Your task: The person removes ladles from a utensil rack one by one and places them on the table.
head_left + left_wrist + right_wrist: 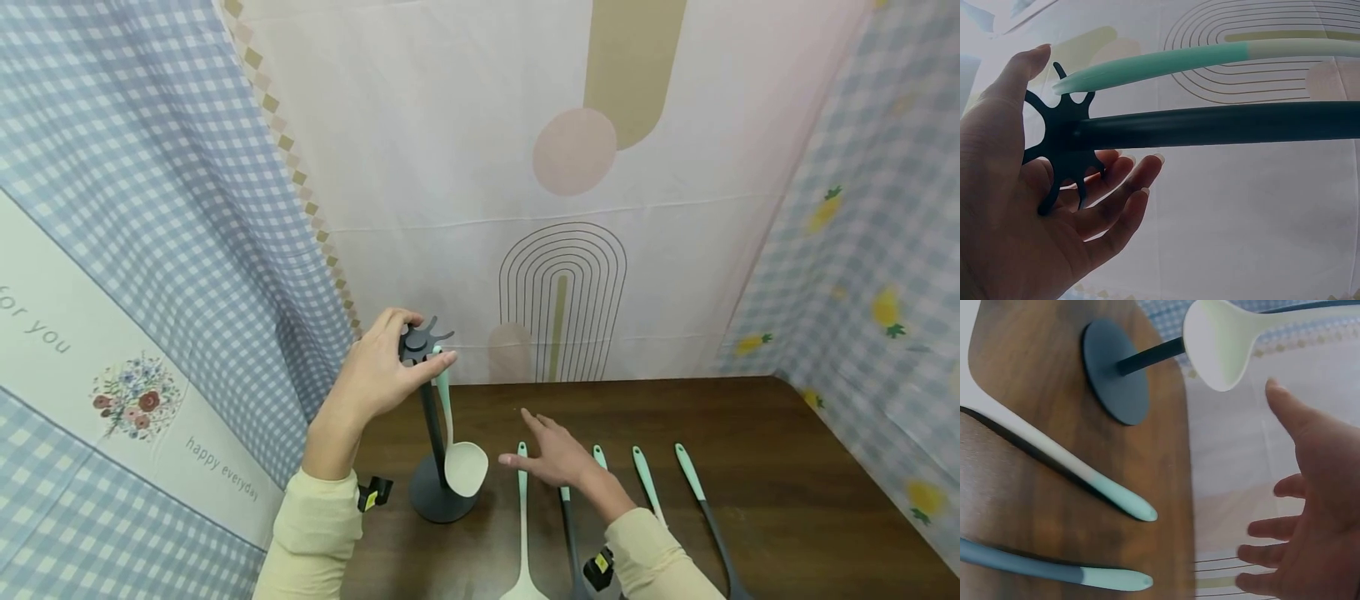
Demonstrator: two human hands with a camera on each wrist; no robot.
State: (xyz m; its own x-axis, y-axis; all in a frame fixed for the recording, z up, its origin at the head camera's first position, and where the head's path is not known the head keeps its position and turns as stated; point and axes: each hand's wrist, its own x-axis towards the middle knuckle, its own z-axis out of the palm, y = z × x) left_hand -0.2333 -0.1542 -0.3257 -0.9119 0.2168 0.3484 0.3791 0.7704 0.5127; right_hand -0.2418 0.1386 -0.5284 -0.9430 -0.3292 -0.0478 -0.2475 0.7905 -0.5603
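A dark utensil stand (429, 417) with a round base and a hooked top (1069, 137) stands upright on the table. My left hand (381, 362) grips that top, thumb on one side and fingers curled round the other. From one hook hangs a cream ladle (466, 469); its mint handle (1154, 69) runs alongside the post. My right hand (557, 454) holds nothing, its fingers spread over the table to the right of the ladle. In the right wrist view the ladle bowl (1219, 344) is beyond the thumb tip.
On the brown table (810, 492) several mint-handled utensils lie in a row. A cream one (524, 525) is nearest the stand, then a dark one (570, 533); another dark one (716, 533) lies farthest right. Patterned cloth (450, 167) hangs behind and at both sides.
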